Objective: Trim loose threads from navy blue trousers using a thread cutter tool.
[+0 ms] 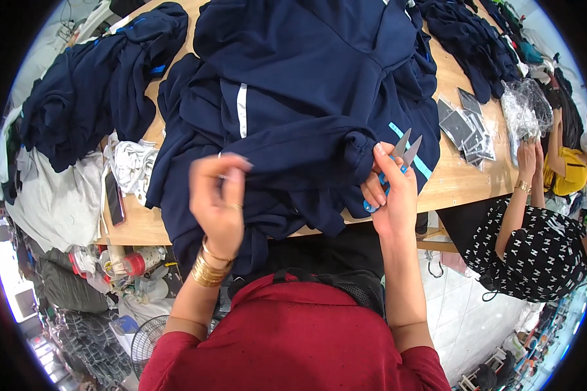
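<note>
A navy garment [293,58] lies heaped over the table in front of me, with a white stripe and a light-blue stripe on it. One tube-like end of it, a sleeve or a leg [300,151], stretches across toward my right hand [394,186]. That hand is closed around blue-handled thread snips [407,151], whose two pointed blades stand apart and point up. Its thumb and fingertips are at the gathered end of the tube; whether they pinch the cloth is not plain. My left hand [220,195] is over the garment's near left part, its fingers smeared by motion.
More navy garments [85,85] lie at the left and far right. Beside them are white cloth strips [134,169], a phone [115,199], dark flat packets [466,127] and clear plastic bags [527,107]. Two other people sit at the right, a co-worker's hands [529,163] near the bags.
</note>
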Demonstrator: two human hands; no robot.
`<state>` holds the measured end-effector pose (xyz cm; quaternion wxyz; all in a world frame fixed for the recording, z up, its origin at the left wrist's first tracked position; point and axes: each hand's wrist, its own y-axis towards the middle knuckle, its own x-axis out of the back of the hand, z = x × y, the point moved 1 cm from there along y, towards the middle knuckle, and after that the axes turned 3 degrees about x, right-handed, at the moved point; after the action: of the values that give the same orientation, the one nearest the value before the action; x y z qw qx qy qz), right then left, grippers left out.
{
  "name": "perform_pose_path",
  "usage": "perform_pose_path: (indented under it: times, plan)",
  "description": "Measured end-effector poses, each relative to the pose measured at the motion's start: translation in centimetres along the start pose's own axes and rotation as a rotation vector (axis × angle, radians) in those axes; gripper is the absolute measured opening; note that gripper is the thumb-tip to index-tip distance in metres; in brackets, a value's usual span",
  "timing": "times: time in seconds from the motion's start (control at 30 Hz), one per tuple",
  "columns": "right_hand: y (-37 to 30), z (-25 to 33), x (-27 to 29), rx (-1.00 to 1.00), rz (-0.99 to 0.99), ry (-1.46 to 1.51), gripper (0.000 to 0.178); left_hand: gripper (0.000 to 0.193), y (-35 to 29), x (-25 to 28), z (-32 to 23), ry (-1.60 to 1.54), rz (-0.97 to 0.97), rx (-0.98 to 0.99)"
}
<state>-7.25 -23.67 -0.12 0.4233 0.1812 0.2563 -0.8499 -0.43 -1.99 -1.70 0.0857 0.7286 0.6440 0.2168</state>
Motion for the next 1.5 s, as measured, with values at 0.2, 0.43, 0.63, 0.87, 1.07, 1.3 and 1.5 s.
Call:
perform_pose_path:
  times: [0.2, 0.43, 0.63, 0.87, 1.07, 1.3, 1.5]
  plan:
    - [-1.2, 0.6, -1.8, -0.036, 0.076, 0.137, 0.011, 0.039, -1.9, -7.4, -1.5, -0.807, 0.981, 0.739]
    - [-2.8, 0.6, -2.2, -0.004, 0.159, 0.271, 0.009, 0.025, -0.2, -8.8, -0.5, -1.308, 0.481, 0.666]
    - [-3.4, -0.9, -2.3, 0.010, 0.181, -0.174, 0.009, 0.031, -0.1, -3.5, -3.4, -0.940, 0.216, 0.400]
    - [-4.5, 1.1, -7.2, 0.624, 0.444, -0.811, 0.034, 0.048, 0.4, 5.3, -3.4, -0.559, 0.427, 0.338]
    - [-3.3, -1.1, -9.4, 0.440, 0.560, -0.690, 0.016, 0.031, 1.5, 5.3, -4.3, -0.581, 0.170, 0.310]
    - [-3.2, -2.8, -7.5, 0.044, 0.263, -0.129, 0.013, 0.015, 0.9, 0.9, -2.4, -1.149, 0.164, 0.829]
    - [-3.5, -4.2, -3.1, 0.013, 0.182, -0.193, 0.014, 0.016, 0.5, -1.7, -3.3, -0.899, 0.106, 0.729]
